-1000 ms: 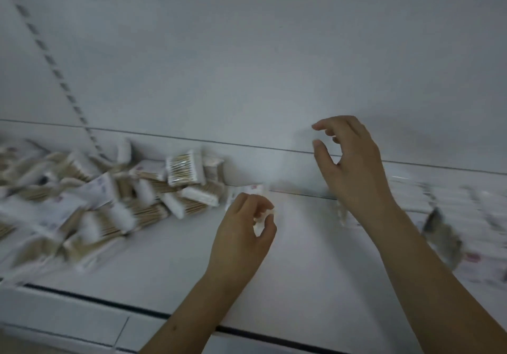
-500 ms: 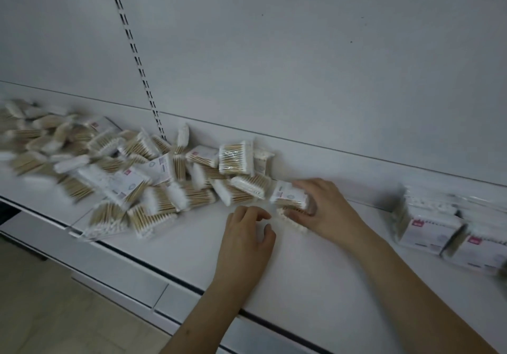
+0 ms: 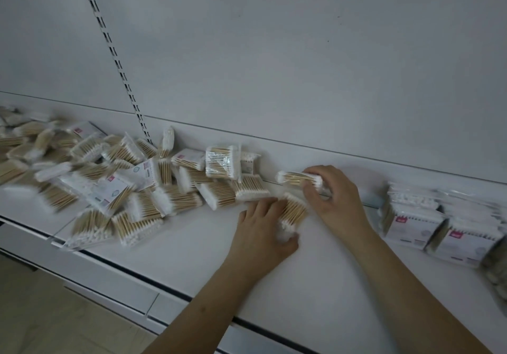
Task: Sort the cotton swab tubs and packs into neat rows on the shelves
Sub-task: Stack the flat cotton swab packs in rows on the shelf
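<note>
A loose heap of clear cotton swab packs [image 3: 131,186] with wooden sticks covers the left half of the white shelf [image 3: 192,246]. My left hand [image 3: 260,238] grips one swab pack [image 3: 292,213] lying on the shelf at the heap's right end. Just behind it, my right hand [image 3: 333,202] holds another swab pack [image 3: 295,178] lifted slightly near the back wall. At the right, white-labelled packs [image 3: 444,227] stand together in tidy rows.
The shelf's back panel [image 3: 274,65] rises straight behind, with a slotted upright strip [image 3: 115,60] left of centre. The shelf's front edge [image 3: 153,296] runs diagonally below my arms, and pale floor shows at bottom left. Bare shelf lies between my hands and the tidy rows.
My right hand dropped from the air to the shelf and took a pack from the heap's edge. My left hand shifted onto another pack. The view swung left, showing more of the heap.
</note>
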{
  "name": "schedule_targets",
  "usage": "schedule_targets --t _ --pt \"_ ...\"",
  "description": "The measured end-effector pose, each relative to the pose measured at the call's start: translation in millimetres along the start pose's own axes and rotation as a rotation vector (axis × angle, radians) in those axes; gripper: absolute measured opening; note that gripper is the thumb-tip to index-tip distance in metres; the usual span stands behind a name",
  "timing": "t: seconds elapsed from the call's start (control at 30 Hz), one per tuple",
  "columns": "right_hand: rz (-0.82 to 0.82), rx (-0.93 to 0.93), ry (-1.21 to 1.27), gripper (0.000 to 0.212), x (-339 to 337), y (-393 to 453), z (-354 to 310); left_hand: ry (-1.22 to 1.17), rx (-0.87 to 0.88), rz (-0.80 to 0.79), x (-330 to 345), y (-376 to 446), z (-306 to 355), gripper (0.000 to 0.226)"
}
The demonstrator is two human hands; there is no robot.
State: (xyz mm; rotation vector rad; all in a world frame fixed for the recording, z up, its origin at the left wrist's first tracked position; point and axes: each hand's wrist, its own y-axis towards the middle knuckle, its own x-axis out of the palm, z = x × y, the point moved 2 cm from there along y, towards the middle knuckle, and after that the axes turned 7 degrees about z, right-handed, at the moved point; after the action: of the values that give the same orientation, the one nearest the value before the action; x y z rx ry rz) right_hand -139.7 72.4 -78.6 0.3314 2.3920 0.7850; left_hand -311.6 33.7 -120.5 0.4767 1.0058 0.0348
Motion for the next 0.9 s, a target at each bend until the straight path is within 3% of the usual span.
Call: schedule_targets --t 0.3,0.4,0.5,0.63,0.73,0.83,0.9 --pt "-0.002 0.047 0.017 0.034 2 -2 0 -0.338 -0.221 0.208 -27 -4 3 0.021" --pt "-0.019 0.065 0.048 0.021 -1 0 -2 -0.407 -0.275 0.218 -30 -3 2 0.04" --pt "-0.014 0.101 0.067 0.011 -11 5 -7 -0.443 -0.279 0.219 -32 -3 1 0.04" --pt "0.034 -0.015 -0.141 0.044 -33 15 -23 -0.504 -0.299 0.21 -35 -3 -2 0.03" --pt "0.029 -0.104 -0.241 0.046 -61 14 -42 -0.568 -0.327 0.231 -41 0 -4 0.04" --pt "0.027 -0.024 -0.219 0.038 -98 2 -51 -0.597 -0.354 0.206 -50 8 4 0.049" --pt "-0.013 0.13 -0.023 0.024 -120 -7 -50 -0.651 -0.305 0.142 -56 16 19 0.043"
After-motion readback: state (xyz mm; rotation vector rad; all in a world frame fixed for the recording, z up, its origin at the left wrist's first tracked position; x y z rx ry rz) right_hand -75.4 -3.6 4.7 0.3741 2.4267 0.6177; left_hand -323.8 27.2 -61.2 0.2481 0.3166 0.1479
